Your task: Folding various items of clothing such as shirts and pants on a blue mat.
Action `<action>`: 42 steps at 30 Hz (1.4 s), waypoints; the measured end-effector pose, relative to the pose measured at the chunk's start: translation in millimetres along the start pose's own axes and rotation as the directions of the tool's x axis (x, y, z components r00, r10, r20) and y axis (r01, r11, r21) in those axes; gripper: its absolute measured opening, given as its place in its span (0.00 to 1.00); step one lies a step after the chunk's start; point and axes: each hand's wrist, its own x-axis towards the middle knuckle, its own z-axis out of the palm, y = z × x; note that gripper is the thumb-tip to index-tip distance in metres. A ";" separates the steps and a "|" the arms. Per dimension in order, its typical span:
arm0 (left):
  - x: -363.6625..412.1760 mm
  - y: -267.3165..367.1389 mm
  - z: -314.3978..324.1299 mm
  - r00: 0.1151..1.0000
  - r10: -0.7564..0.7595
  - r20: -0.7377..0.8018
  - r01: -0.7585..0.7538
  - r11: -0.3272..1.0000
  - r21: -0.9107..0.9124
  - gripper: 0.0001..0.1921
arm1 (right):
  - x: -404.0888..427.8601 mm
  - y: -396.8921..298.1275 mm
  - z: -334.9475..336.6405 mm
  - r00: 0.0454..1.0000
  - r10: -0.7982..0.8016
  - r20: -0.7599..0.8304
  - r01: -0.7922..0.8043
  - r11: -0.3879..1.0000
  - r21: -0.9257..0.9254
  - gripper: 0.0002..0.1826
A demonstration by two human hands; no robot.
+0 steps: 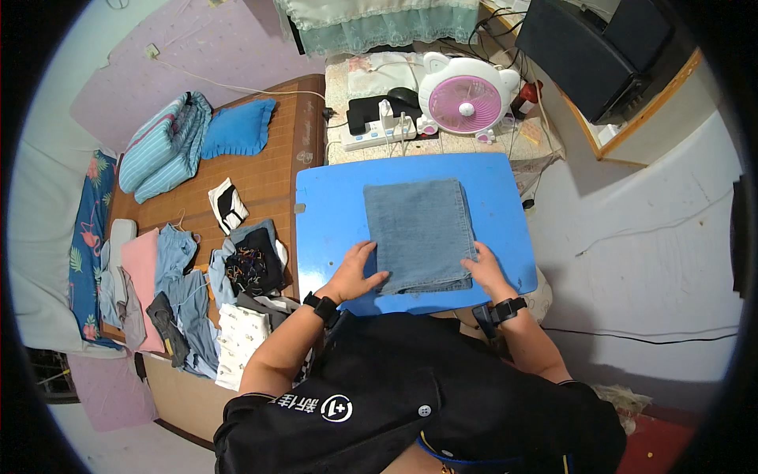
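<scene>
A folded denim garment (421,237) lies flat as a near-square on a blue tabletop (331,195). My left hand (354,274) rests at the garment's lower left edge, fingers spread, with the thumb touching the cloth. At its lower right edge, my right hand (487,270) has its fingertips on the hem; whether the cloth is pinched between thumb and fingers is unclear. Both wrists carry black straps.
Left of the table, a bed with a brown mat (260,178) holds piled clothes (189,296), a blue pillow (238,127) and a striped folded quilt (169,145). Beyond the table stand a pink-and-white fan (466,106) and a power strip (379,135) with cords.
</scene>
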 end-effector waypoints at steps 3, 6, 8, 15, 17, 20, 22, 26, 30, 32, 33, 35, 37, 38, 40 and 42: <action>-7.1 18.2 -3.6 0.998 0.060 0.036 -0.062 0.995 0.078 0.42 | -5.2 -3.3 3.0 0.998 0.062 0.016 -0.063 0.997 0.053 0.24; -14.5 23.7 4.7 0.985 0.108 0.133 -0.146 0.936 0.320 0.49 | -6.8 -6.1 4.2 0.997 0.083 0.011 -0.083 0.997 0.003 0.24; -11.9 25.0 10.7 0.986 0.110 0.123 -0.148 0.919 0.366 0.49 | -5.3 -8.4 2.5 0.995 0.103 -0.003 -0.103 0.990 -0.093 0.24; -14.0 14.7 12.7 0.972 0.194 0.134 -0.233 0.876 0.421 0.42 | -13.1 -12.1 4.4 0.981 0.133 0.139 -0.133 0.991 -0.007 0.21; -16.0 10.8 10.7 0.969 0.191 0.155 -0.240 0.868 0.434 0.41 | -4.2 0.9 0.4 0.958 0.214 0.189 -0.200 0.976 -0.090 0.22; -20.9 3.9 0.7 0.977 0.162 0.141 -0.184 0.970 0.159 0.36 | 8.8 1.6 -9.1 0.984 0.136 0.118 -0.050 0.837 -0.545 0.31; -17.7 -4.7 -0.1 0.999 0.026 0.022 -0.026 1.000 -0.018 0.36 | 18.9 -6.8 -15.0 0.979 0.206 0.008 -0.177 0.862 -0.474 0.39; 8.7 -27.0 3.2 0.926 -0.377 0.007 0.346 0.844 -0.410 0.38 | 30.7 -16.3 -10.9 0.991 0.114 -0.074 -0.134 0.908 -0.397 0.43; 19.6 -21.7 20.6 0.803 -0.559 0.207 0.585 0.674 -0.451 0.36 | 28.3 -39.7 8.6 0.973 0.177 0.149 -0.164 0.982 -0.092 0.36; 23.8 -15.0 22.6 0.752 -0.569 0.332 0.659 0.667 -0.348 0.31 | 31.8 -29.7 6.8 0.957 0.200 0.210 -0.191 0.979 -0.067 0.33; 20.9 -18.0 23.4 0.749 -0.580 0.319 0.662 0.657 -0.360 0.31 | 31.3 -28.6 7.7 0.935 0.229 0.270 -0.227 0.973 -0.042 0.30; 12.7 -27.3 26.2 0.757 -0.564 0.330 0.653 0.638 -0.409 0.26 | 31.2 -28.1 9.1 0.909 0.230 0.347 -0.230 0.972 -0.044 0.27; 2.1 -20.9 15.8 0.779 -0.546 0.310 0.621 0.599 -0.505 0.21 | 23.7 -45.6 9.5 0.844 0.356 0.402 -0.321 0.935 -0.154 0.25; -2.7 -23.1 12.7 0.793 -0.534 0.294 0.598 0.589 -0.544 0.21 | 35.3 -26.2 5.7 0.818 0.384 0.428 -0.338 0.923 -0.182 0.23; -12.2 -21.9 -0.9 0.792 -0.564 0.235 0.588 0.601 -0.541 0.21 | 51.4 -22.4 6.1 0.840 0.382 0.385 -0.311 0.921 -0.235 0.23; -26.3 -29.5 -13.0 0.791 -0.599 0.125 0.555 0.616 -0.559 0.24 | 63.9 -27.0 13.8 0.908 0.313 0.277 -0.244 0.935 -0.258 0.22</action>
